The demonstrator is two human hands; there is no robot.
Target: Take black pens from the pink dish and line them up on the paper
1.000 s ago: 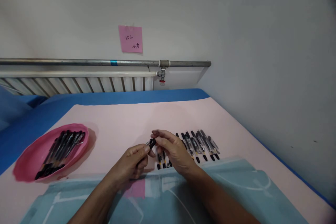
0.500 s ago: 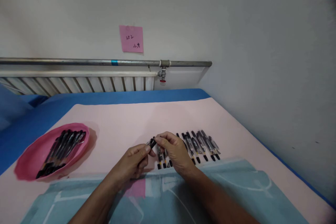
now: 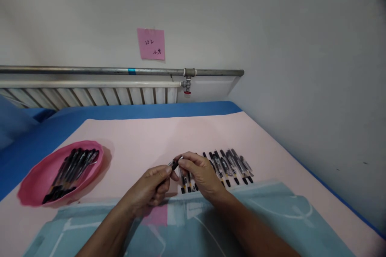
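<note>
Between my hands is a pen point(image 3: 175, 164) with a black section, angled up to the right. My left hand point(image 3: 152, 184) is closed around its lower part, thumb and forefinger pinching the barrel. My right hand point(image 3: 200, 172) pinches its upper end, where a small shiny metal tip point(image 3: 181, 158) shows at the fingertips. Just beyond and under my right hand lie clear-barrelled pens with black ends point(image 3: 188, 184), partly hidden by it. Several more pens and loose pen parts point(image 3: 227, 164) are spread to its right.
At the left, a pink oval basin point(image 3: 30, 186) holds several pens point(image 3: 70, 172). Pale pink covering point(image 3: 135, 140) lies on the table, with a teal cloth point(image 3: 256, 213) along the near edge. Behind stand a radiator point(image 3: 114, 95) and a metal pipe point(image 3: 90, 70); a wall rises at right.
A shiny metal tip now shows at my right fingertips on the pen's upper end, where only black showed before. My hands have barely shifted.
</note>
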